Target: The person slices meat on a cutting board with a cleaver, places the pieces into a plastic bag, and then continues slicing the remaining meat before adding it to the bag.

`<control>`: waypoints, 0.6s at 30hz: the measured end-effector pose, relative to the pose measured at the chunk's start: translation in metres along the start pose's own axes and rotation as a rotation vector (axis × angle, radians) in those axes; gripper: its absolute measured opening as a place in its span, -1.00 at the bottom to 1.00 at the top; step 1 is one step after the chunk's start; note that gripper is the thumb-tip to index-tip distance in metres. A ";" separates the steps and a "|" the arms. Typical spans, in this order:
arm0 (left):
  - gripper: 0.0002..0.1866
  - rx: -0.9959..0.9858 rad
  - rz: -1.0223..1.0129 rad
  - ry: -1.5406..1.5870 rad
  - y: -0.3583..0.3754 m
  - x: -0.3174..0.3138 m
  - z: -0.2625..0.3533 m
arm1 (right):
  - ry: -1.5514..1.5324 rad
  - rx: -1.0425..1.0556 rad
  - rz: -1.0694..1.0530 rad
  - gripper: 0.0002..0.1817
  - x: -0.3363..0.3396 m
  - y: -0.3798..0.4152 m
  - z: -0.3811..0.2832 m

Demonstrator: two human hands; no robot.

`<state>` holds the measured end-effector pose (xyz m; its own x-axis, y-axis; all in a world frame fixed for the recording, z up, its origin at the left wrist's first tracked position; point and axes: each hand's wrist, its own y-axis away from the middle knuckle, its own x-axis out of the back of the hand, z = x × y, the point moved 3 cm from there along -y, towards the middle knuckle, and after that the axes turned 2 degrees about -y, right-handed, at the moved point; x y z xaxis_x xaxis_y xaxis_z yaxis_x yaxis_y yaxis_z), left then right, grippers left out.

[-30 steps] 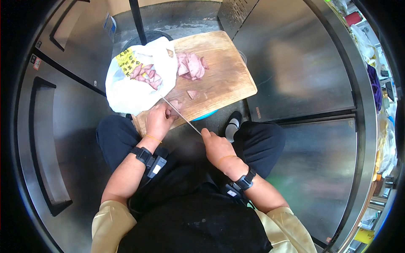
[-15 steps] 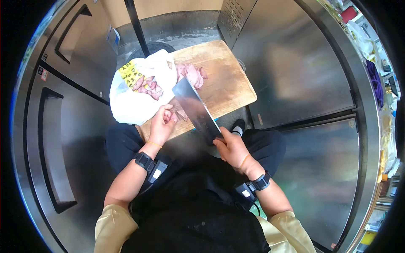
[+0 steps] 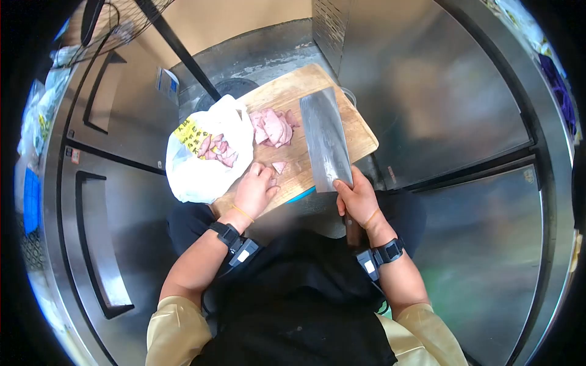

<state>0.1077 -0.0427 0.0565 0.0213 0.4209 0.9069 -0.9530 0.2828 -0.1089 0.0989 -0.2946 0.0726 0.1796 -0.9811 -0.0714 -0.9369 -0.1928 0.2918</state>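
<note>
My right hand (image 3: 357, 198) is wrapped round the wooden handle of a cleaver (image 3: 325, 137), its broad blade held over the right part of the wooden cutting board (image 3: 351, 125). My left hand (image 3: 255, 188) rests at the board's near left, fingers curled and thumb bent in around a bit of pink meat that is mostly hidden. Just beyond its fingertips lies a small meat piece (image 3: 279, 166). A pile of sliced pink meat (image 3: 273, 127) sits farther back on the board. Left of it, an open white plastic bag (image 3: 198, 180) holds more meat pieces (image 3: 217, 150).
Steel cabinet doors stand close on the left (image 3: 131, 207) and right (image 3: 427, 91). Behind the board are a dark round tub (image 3: 235, 88) and a slanting black pole (image 3: 183, 55). My knees are under the board's near side.
The cleaver has swung from beside my left hand to the right, its blade now pointing away from me. My left hand has lowered and curled on the board, and a small meat piece now shows beside it.
</note>
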 end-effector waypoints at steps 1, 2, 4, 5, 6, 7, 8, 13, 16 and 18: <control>-0.71 0.001 -0.018 0.008 -0.002 0.002 0.000 | -0.010 -0.005 0.006 -0.76 0.000 -0.001 0.000; -0.74 -0.022 0.005 -0.003 -0.004 0.003 0.001 | -0.018 -0.010 0.012 -0.76 0.000 -0.002 -0.002; -0.78 -0.068 0.046 -0.019 -0.005 0.005 0.003 | -0.041 -0.022 0.024 -0.77 0.001 0.000 -0.006; -0.78 0.002 0.044 0.042 -0.009 0.004 -0.003 | -0.055 -0.028 0.030 -0.78 0.001 0.000 -0.008; -0.78 0.074 0.042 0.103 -0.013 0.004 -0.007 | -0.067 -0.035 0.036 -0.78 0.002 0.001 -0.010; -0.78 0.146 0.043 0.164 -0.017 0.003 -0.013 | -0.081 -0.038 0.051 -0.78 0.002 0.001 -0.009; -0.77 0.236 0.043 0.219 -0.021 0.003 -0.018 | -0.094 -0.041 0.063 -0.78 0.002 0.000 -0.009; -0.73 -0.093 0.042 -0.009 -0.044 -0.002 0.007 | -0.130 -0.048 0.090 -0.77 0.005 -0.002 -0.011; -0.74 -0.042 -0.103 -0.098 -0.045 -0.011 0.006 | -0.154 -0.036 0.104 -0.76 0.004 -0.002 -0.010; -0.79 -0.084 -0.079 -0.108 -0.046 -0.009 0.006 | -0.150 -0.028 0.109 -0.74 0.004 -0.002 -0.009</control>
<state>0.1496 -0.0647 0.0554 0.0586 0.3008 0.9519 -0.9209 0.3843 -0.0648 0.1042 -0.2987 0.0798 0.0285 -0.9834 -0.1790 -0.9391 -0.0877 0.3323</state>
